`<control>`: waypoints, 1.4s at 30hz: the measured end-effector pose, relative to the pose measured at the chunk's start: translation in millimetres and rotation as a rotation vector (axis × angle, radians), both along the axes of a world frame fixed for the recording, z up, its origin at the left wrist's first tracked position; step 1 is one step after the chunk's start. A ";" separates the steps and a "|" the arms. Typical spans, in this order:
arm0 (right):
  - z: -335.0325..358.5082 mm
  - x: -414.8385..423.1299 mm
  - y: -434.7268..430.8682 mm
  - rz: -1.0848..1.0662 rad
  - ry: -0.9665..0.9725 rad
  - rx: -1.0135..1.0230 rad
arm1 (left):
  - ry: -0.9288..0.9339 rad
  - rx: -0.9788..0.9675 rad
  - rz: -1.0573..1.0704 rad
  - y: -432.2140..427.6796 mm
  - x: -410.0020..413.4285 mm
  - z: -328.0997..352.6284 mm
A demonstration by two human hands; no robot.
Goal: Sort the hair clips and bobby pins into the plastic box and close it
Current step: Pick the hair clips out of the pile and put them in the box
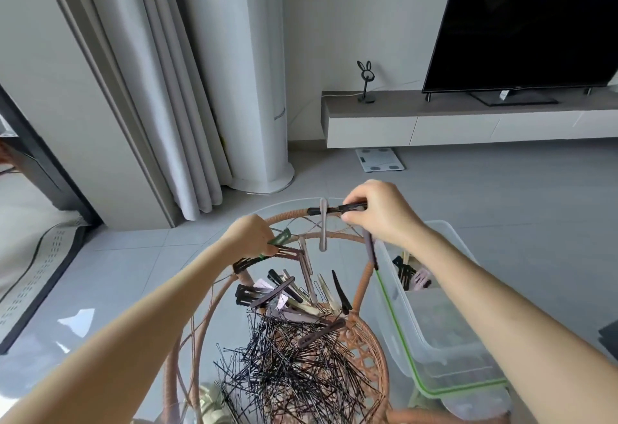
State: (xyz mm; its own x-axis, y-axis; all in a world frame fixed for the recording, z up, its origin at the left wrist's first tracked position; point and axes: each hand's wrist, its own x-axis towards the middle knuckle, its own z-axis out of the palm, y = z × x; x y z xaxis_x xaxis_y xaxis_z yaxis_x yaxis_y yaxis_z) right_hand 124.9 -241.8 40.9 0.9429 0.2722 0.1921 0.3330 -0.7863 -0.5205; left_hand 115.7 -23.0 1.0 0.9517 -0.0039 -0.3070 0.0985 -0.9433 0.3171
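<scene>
Right grip (374, 213) on black clip (337, 209); plastic box (444, 333) nearly bare.

Two bare forearms enter from the bottom corners, uncovered from the frame's edge to the wrist, with no sleeve visible. The left hand (249, 233) and the right hand (378, 211) wear no glove, ring, watch or bracelet.

Left hand (249, 234) fingers hidden; plastic box (444, 330) contents blurred.
</scene>
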 end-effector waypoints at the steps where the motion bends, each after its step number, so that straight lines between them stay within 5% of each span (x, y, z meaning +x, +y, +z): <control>1: 5.6 -0.8 -12.4 -0.006 -0.017 -0.009 | -0.060 -0.019 -0.005 0.3 0.1 2.8; 7: 20.1 -0.5 -83.0 -0.063 -0.119 -0.099 | -0.304 -0.186 0.022 -23.4 2.7 39.2; 15: -31.8 -2.7 -113.5 0.075 0.047 -0.318 | -0.329 -0.322 -0.045 -78.1 -1.5 57.8; 24: -67.5 -2.6 -113.0 0.066 0.253 -0.218 | -0.260 -0.518 0.022 -118.9 -5.6 48.4; 28: -59.7 -8.7 -131.6 -0.046 0.148 -0.095 | -0.172 -0.616 0.025 -148.6 -3.4 42.9; 33: -37.1 -26.9 -154.9 -0.204 -0.125 0.069 | -0.133 -0.555 -0.009 -197.0 4.9 22.3; 39: -27.0 -42.1 -168.6 -0.198 -0.093 0.008 | -0.013 -0.232 -0.179 -230.5 6.6 4.9; 42: -22.0 -45.4 -162.9 -0.184 -0.081 -0.010 | 0.095 -0.222 -0.248 -225.7 8.5 7.3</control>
State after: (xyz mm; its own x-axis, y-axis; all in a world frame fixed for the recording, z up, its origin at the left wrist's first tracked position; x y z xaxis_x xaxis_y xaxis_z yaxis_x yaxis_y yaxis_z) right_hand 79.5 -404.7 19.0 0.9584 0.0994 0.2677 0.2241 -0.8427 -0.4895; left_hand 124.3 -248.7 8.3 0.8807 -0.3082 -0.3597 -0.0864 -0.8512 0.5176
